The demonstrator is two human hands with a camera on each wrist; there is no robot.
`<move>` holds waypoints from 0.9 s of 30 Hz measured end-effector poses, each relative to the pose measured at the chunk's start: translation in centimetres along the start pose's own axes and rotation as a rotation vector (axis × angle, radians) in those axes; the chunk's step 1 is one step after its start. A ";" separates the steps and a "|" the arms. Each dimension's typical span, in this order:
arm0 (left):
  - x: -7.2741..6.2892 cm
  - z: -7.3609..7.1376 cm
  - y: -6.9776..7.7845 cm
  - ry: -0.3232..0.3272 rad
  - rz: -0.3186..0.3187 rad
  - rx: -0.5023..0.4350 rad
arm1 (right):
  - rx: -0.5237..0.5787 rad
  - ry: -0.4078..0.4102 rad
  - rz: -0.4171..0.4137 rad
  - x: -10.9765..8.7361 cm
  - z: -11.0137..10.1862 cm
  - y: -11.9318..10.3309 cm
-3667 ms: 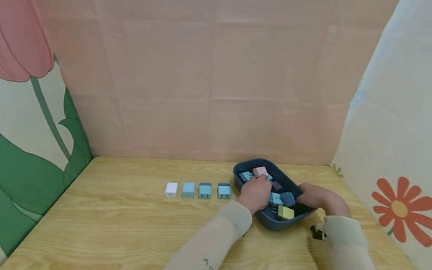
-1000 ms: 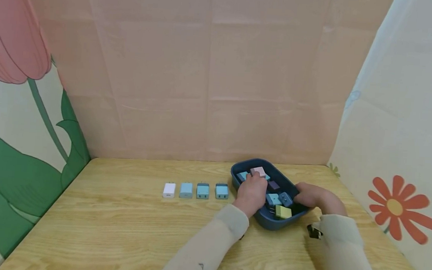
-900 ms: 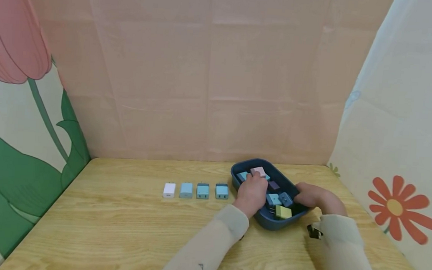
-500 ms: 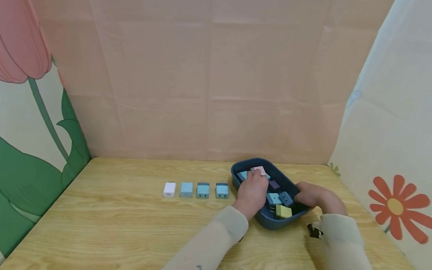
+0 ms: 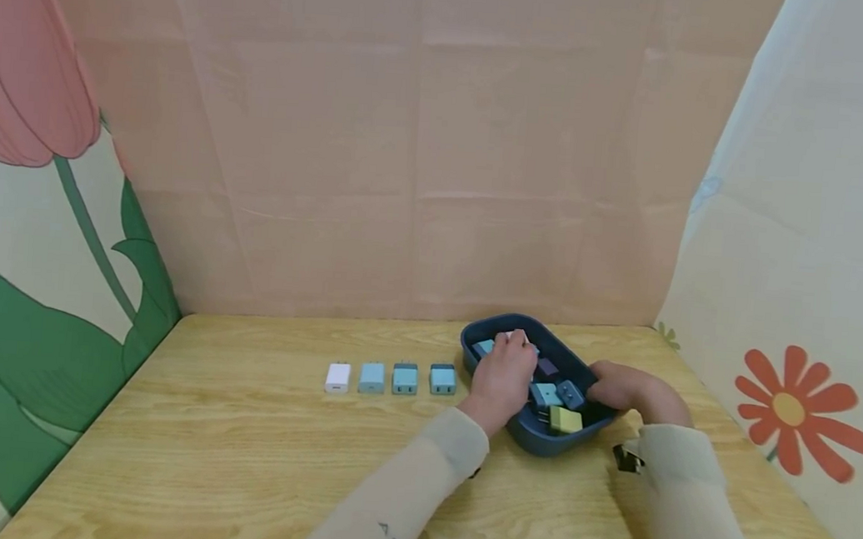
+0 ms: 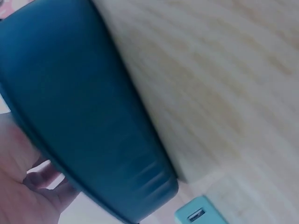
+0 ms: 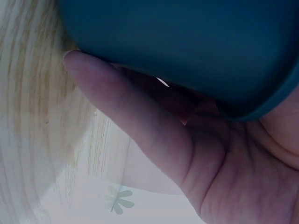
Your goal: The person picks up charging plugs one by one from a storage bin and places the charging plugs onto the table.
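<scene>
My left hand (image 5: 502, 379) reaches into the far left of a dark blue bin (image 5: 539, 446). Its fingers curl over a pink charger plug (image 5: 510, 335), mostly hidden beneath them. In the left wrist view that hand (image 6: 23, 186) reaches over the rim of the bin (image 6: 88, 107), and its fingertips are partly hidden. My right hand (image 5: 619, 386) grips the bin's right side; in the right wrist view its thumb presses along the outer wall (image 7: 177, 42). Inside lie a yellow-green plug (image 5: 565, 421), blue plugs (image 5: 545, 394) and a dark purple piece (image 5: 547, 368).
Left of the bin, a row on the wooden table (image 5: 239, 440) holds a white plug (image 5: 337, 378), a light blue plug (image 5: 372, 378) and two blue two-tone plugs (image 5: 405, 379). A pinkish backdrop (image 5: 408, 176) stands behind; flowered sheets flank both sides.
My left fingers have shifted slightly and now cover more of the pink plug than before. The right hand keeps its grip, and the bin and plug row stay put.
</scene>
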State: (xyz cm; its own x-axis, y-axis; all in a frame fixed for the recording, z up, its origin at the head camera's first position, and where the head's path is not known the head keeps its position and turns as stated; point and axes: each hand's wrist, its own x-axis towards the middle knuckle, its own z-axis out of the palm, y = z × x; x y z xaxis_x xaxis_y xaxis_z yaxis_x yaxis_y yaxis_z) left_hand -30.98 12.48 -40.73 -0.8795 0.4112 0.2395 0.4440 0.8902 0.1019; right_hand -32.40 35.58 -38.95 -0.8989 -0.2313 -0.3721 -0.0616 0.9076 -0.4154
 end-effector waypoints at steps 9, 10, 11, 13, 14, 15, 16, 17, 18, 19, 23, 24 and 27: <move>-1.8 -3.6 -2.1 -0.012 0.001 -0.049 | 0.019 -0.001 0.004 0.0 0.0 0.1; -2.1 -3.9 -2.4 -0.022 -0.001 -0.061 | 0.014 0.003 0.000 -0.1 0.0 0.1; -2.5 -4.3 -2.7 -0.037 -0.002 -0.067 | 0.008 0.006 -0.006 -0.1 0.0 0.1; -3.2 -4.9 -3.2 -0.047 0.008 -0.066 | 0.005 0.007 -0.003 -0.2 -0.1 0.1; -3.6 -5.1 -3.5 -0.050 0.016 -0.058 | -0.001 0.010 -0.006 -0.2 -0.1 0.1; -4.0 -5.4 -3.7 -0.049 0.022 -0.049 | -0.001 0.012 -0.003 -0.2 -0.1 0.1; -4.4 -5.6 -4.0 -0.049 0.027 -0.040 | -0.003 0.015 -0.002 -0.2 -0.1 0.1; -4.8 -5.8 -4.3 -0.049 0.033 -0.029 | -0.002 0.015 -0.002 -0.2 -0.1 0.1; -5.2 -6.1 -4.6 -0.053 0.033 -0.032 | 0.001 0.015 -0.001 -0.2 -0.1 0.1; -5.5 -6.3 -5.0 -0.060 0.033 -0.037 | 0.006 0.014 -0.002 -0.1 0.0 0.1; -6.9 -7.6 -6.6 -0.098 0.014 -0.087 | 0.013 0.008 -0.010 0.0 0.0 0.1; -7.1 -7.9 -7.1 -0.103 0.010 -0.101 | 0.013 0.007 -0.007 0.0 0.1 0.2; -7.8 -8.7 -8.5 -0.112 -0.012 -0.139 | 0.011 0.011 0.003 0.1 0.2 0.3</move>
State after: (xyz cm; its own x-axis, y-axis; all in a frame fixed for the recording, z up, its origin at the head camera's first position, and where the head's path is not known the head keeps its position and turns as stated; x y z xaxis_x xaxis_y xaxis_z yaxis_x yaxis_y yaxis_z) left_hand -26.41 -0.04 -35.06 -0.8951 0.4267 0.1292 0.4458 0.8629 0.2381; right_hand -32.43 35.78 -39.24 -0.9040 -0.2243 -0.3639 -0.0541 0.9044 -0.4232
